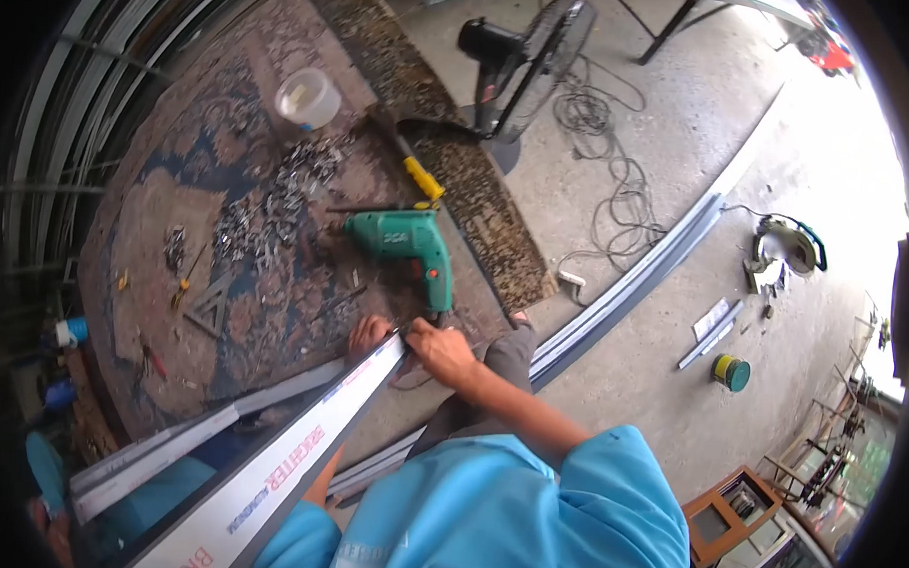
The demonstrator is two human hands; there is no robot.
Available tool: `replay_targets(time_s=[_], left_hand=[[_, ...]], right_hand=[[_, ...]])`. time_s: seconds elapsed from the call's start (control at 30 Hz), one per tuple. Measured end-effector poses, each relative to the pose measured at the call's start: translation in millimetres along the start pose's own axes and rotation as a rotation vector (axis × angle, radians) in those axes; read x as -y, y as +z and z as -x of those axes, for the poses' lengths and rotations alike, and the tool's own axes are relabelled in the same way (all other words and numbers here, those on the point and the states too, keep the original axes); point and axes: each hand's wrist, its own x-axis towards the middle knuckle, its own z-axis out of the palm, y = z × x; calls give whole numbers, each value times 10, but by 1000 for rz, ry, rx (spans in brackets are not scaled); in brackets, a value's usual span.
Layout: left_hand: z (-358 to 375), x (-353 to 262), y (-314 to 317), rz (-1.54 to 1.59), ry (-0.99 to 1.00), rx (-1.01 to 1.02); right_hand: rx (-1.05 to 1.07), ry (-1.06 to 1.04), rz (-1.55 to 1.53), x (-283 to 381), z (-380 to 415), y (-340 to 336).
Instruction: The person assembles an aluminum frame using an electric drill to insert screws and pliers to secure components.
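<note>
A long white aluminium profile (pixel 278 458) with printed film runs from the lower left up to the workbench edge. Its far end lies between my hands. My left hand (pixel 370 333) is curled round the profile's left side, partly hidden behind it. My right hand (pixel 444 352) is closed at the right of the same end, fingertips right at the tip. Just beyond them a green power drill (pixel 401 237) lies on its side on the workbench (pixel 167 214), its handle base close to my right fingers.
Small metal pieces (pixel 277 203), a white tub (pixel 308 99), a hammer (pixel 409 162) and a set square (pixel 211 304) lie on the bench. A fan (pixel 542 72), cables (pixel 618 190), profiles (pixel 625 280) and a circular saw (pixel 786 248) stand or lie on the floor. Someone's blue clothing (pixel 157 499) shows lower left.
</note>
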Motion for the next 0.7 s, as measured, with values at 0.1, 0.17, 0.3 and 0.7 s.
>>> replay_targets(time_s=[0.1, 0.17, 0.3, 0.7], left_hand=[[89, -23, -108, 25, -65, 102], [-5, -53, -88, 23, -51, 95], [155, 161, 147, 35, 98, -36], [-43, -62, -78, 67, -14, 99]], right_hand=[[15, -62, -57, -56, -9, -52], [17, -77, -6, -64, -72, -369], [-584, -111, 177, -704, -1258, -1049], [-151, 159, 295, -936, -3033, -1654]])
